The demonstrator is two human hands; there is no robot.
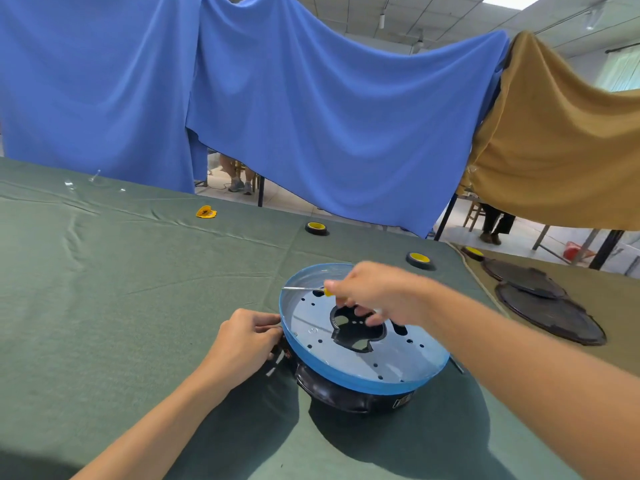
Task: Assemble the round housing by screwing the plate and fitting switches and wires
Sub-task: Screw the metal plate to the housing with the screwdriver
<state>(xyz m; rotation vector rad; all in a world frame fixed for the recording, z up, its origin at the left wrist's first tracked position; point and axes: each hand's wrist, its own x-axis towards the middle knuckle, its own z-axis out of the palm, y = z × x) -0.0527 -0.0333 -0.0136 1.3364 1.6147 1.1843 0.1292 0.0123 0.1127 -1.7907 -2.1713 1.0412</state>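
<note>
A round black housing (349, 398) sits on the green cloth with a blue-rimmed metal plate (311, 344) on top; the plate has small holes and a dark cut-out in its middle. My right hand (374, 294) hovers over the plate and grips a yellow-handled screwdriver (304, 289), its thin shaft pointing left above the plate's far side. My left hand (249, 337) holds the left edge of the housing, fingers curled against the rim. What lies under the plate is hidden.
Two rolls of yellow-cored black tape (316, 228) (419, 260) lie beyond the housing. A small yellow heart-shaped dish (206, 212) sits farther left. Two dark round grilles (550, 315) lie on the neighbouring table to the right. Blue and brown cloths hang behind.
</note>
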